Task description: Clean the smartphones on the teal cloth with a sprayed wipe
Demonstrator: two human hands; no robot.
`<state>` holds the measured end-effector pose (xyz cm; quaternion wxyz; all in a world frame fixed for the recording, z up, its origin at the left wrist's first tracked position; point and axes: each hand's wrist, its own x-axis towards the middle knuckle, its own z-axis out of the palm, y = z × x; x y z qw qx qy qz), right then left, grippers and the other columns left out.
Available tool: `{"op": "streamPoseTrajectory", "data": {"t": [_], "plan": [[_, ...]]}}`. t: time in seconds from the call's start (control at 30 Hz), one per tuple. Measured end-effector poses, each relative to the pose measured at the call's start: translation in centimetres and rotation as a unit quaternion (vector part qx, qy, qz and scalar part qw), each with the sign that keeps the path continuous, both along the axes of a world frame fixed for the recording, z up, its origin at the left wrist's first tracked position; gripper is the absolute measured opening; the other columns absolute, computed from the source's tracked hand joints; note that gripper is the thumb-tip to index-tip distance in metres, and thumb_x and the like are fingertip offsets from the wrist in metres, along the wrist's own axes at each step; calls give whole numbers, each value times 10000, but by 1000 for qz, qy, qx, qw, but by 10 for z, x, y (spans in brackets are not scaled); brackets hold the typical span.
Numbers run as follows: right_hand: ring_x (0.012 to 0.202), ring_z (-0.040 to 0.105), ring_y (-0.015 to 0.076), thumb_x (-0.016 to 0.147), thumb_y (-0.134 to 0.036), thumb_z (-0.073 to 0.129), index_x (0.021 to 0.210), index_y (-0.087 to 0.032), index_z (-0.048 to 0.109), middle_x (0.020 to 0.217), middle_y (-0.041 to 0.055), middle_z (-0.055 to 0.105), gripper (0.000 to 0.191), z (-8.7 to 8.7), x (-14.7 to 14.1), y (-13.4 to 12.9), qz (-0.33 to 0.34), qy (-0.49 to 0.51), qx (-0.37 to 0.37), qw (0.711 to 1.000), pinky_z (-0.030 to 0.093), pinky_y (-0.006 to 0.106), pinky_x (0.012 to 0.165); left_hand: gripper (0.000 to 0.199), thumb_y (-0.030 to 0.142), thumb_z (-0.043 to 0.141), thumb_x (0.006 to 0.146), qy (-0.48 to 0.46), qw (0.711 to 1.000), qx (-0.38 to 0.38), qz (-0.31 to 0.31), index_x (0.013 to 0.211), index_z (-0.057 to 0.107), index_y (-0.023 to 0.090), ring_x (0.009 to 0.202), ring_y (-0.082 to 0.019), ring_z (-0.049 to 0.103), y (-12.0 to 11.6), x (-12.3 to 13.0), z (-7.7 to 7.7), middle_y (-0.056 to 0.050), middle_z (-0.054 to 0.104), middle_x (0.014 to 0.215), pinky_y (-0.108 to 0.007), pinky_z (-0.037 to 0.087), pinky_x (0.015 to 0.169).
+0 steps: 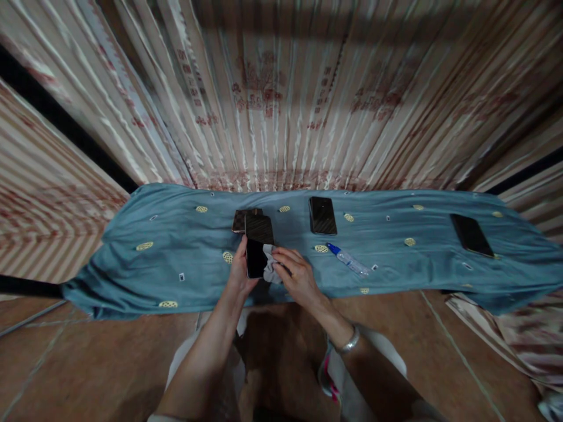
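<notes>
A black smartphone is gripped along its left side by my left hand, held low over the near part of the table. Pinched in the fingers of my right hand is a crumpled grey cloth, which rests against the right side of the phone's dark screen. Just beyond the phone, another dark phone lies partly over a brown checkered item. My left palm and the phone's back are hidden.
A blue-green cloth with yellow ovals covers the long table. Right of my hands lie a dark phone or stack, a clear bottle with a blue top and, farther right, another dark phone. Striped curtains hang behind.
</notes>
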<state>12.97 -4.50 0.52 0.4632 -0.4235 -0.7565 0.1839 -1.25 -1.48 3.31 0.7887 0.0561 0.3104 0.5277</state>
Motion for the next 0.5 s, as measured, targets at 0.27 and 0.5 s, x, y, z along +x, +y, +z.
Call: {"op": "streamPoseTrajectory", "data": {"t": [0.27,0.5], "plan": [[1061,598,192,909,-228,514,1066,-218,675,1130,76,673,225,-4,11,15,-50,15,-15,999,465,378,960,447,392,384,937,8,999,-24,-31,1205,610,114,916,-241,685,-12,14,0,-112,725,987,-380,508,899],[1084,594,203,898,-225,517,1030,-201,686,1134,84,671,217,-6,24,29,-107,27,-26,994,456,371,967,470,386,360,948,-4,997,-29,-70,1292,546,126,963,-247,676,-22,25,1,-114,715,1040,-414,492,936]]}}
